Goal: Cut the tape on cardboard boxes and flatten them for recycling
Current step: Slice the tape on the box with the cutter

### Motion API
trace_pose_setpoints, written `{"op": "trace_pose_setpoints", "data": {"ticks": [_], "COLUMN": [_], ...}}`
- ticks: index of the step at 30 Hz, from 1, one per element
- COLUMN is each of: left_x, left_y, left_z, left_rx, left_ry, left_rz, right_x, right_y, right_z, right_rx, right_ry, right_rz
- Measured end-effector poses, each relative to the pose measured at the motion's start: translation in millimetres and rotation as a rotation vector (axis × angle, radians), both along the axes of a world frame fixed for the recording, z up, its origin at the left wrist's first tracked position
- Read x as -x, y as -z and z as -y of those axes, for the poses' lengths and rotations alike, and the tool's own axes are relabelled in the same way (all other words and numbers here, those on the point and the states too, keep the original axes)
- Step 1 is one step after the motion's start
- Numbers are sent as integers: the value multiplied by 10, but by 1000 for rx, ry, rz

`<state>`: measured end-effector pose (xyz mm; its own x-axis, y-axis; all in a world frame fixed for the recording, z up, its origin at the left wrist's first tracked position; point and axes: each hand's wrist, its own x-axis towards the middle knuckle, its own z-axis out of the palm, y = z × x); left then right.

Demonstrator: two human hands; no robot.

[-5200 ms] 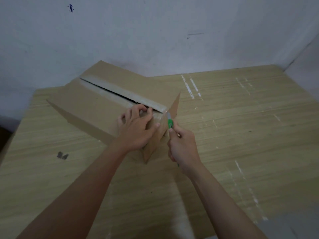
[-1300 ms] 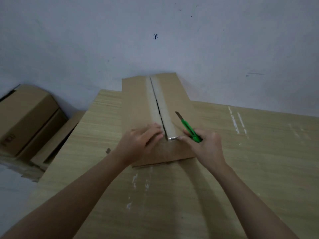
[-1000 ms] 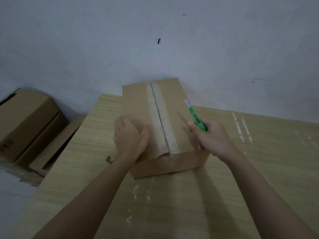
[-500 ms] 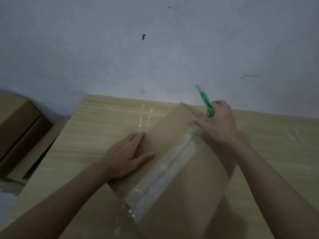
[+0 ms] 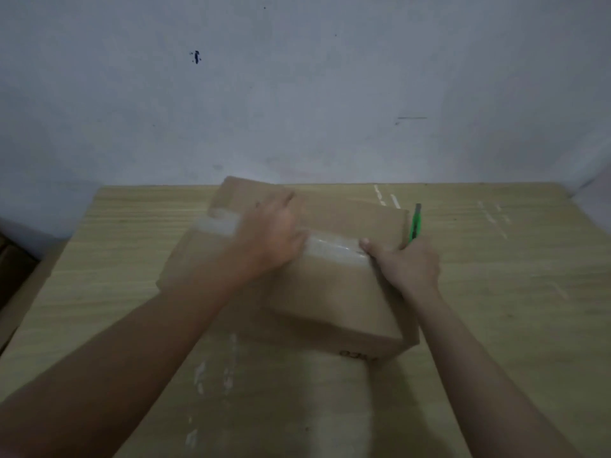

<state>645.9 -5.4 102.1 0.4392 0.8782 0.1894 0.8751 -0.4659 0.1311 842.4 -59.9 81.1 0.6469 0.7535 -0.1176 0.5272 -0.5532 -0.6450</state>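
A brown cardboard box [image 5: 334, 295] lies on the wooden table [image 5: 496, 309], its taped face up. A strip of clear tape [image 5: 330, 247] runs across that face from left to right. My left hand [image 5: 271, 236] lies over the middle of the box top, fingers reaching across the tape line. My right hand [image 5: 405, 264] grips a green utility knife [image 5: 415, 226] at the box's right edge, blade pointing up and away, with its forefinger touching the tape's right end.
A grey wall [image 5: 297, 94] rises right behind the table. More cardboard [image 5: 13, 269] sits in shadow off the table's left edge. White scuff marks [image 5: 215, 375] streak the wood in front of the box.
The box has been turned over and swung round, so an uncut taped face points up with the tape running crosswise. Both hands shifted with it; the knife stays in my right hand.
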Motion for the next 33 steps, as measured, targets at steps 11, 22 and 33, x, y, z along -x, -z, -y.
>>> {"op": "trace_pose_setpoints", "data": {"ticks": [11,22,33], "left_x": [64,138,80], "left_y": [383,390,463], "left_z": [686,642,630], "left_rx": [87,-114,-142], "left_ry": [29,119,145], "left_rz": [39,41,46], "right_x": [517,817,823], "right_y": [145,202,448], "right_z": [133,548,510], "right_rx": [-263,-424,-405], "right_ry": [61,-110,-100], "right_rz": [-889,-881,-833]}}
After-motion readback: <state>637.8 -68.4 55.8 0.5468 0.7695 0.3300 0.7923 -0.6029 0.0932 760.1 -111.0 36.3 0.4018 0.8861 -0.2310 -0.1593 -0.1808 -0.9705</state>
